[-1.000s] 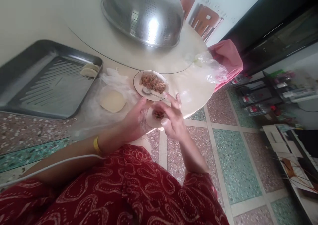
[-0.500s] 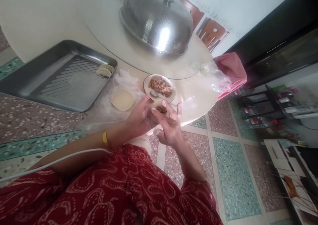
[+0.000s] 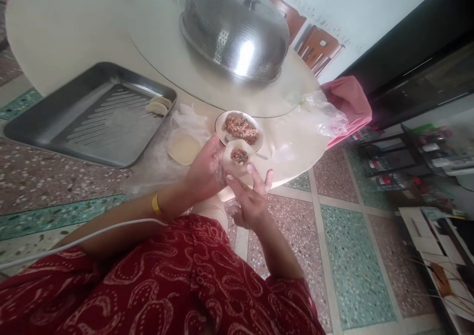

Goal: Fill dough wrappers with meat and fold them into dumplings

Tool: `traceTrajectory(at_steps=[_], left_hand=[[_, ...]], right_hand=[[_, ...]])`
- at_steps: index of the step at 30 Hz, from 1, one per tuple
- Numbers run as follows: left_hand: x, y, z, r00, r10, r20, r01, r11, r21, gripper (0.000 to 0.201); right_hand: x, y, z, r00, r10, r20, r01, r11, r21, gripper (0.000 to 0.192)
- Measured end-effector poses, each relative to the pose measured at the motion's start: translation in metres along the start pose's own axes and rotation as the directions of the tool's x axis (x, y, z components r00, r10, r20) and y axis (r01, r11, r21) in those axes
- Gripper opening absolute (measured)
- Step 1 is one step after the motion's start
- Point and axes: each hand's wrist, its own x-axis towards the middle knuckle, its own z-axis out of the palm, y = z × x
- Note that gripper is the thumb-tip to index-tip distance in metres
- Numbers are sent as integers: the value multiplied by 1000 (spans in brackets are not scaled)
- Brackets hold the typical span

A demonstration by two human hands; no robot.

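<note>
Landmark: filling plate, small and white, near the worktop edge.

1. Dumpling wrapper, round, with a dab of mixed filling at its centre. Just on the near side of the filling plate, overlapping its rim in view. Its near edge is hidden behind fingers.
2. Left hand, left of the wrapper. Fingers cupped under and around the wrapper, holding it; the fingertips beneath cannot be seen.
3. Right hand, nearer than the plate, below the wrapper. Fingers spread and loosely extended, holding nothing; whether the tips touch the wrapper's edge is hard to tell.
4. Spoon, only the handle end shows, right of the wrapper; the bowl is hidden.
5. Wrapper stack, left of the plate, on clear plastic.
6. Metal tray, farther left of the plate, with two folded dumplings at its far right corner. Left end cut off.
7. Domed steel cover, beyond the plate; top cut off.
8. Plastic bag and pink cloth, right of the plate, details blurred.

Change since half a second ago: the right hand has drawn back from over the wrapper, so the filling now shows fully.
</note>
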Motion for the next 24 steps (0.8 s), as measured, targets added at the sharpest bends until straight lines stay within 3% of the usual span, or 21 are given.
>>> traceTrajectory(at_steps=[4,9,12,14,16,19,22,24], left_hand=[[0,-1,3,1000,-2,-8,2,1000,10,64],[0,-1,3,997,82,-3,-82,996,22,53],[0,-2,1,994,100,45,-102,994,37,54],[-1,-3,1,991,123,55,-125,992,34,53],[-1,-4,2,989,138,60,-140,990,28,50],[-1,-4,3,995,82,55,-85,995,55,54],[-1,-3,3,998,54,13,-55,995,78,57],[-1,-3,2,996,91,-4,-90,991,95,51]], right_hand=[[-5,-4,2,998,58,-12,-59,998,-29,58],[-15,-7,4,996,88,-10,-88,996,5,54],[-20,-11,1,978,199,-67,-179,956,232,51],[-21,-14,-1,938,343,-47,-279,829,484,50],[-20,-16,-1,882,469,42,-370,636,677,52],[-18,-17,3,819,557,135,-410,405,818,55],[-21,-15,8,792,590,158,-381,276,882,53],[-26,-14,8,775,611,162,-387,257,886,52]])
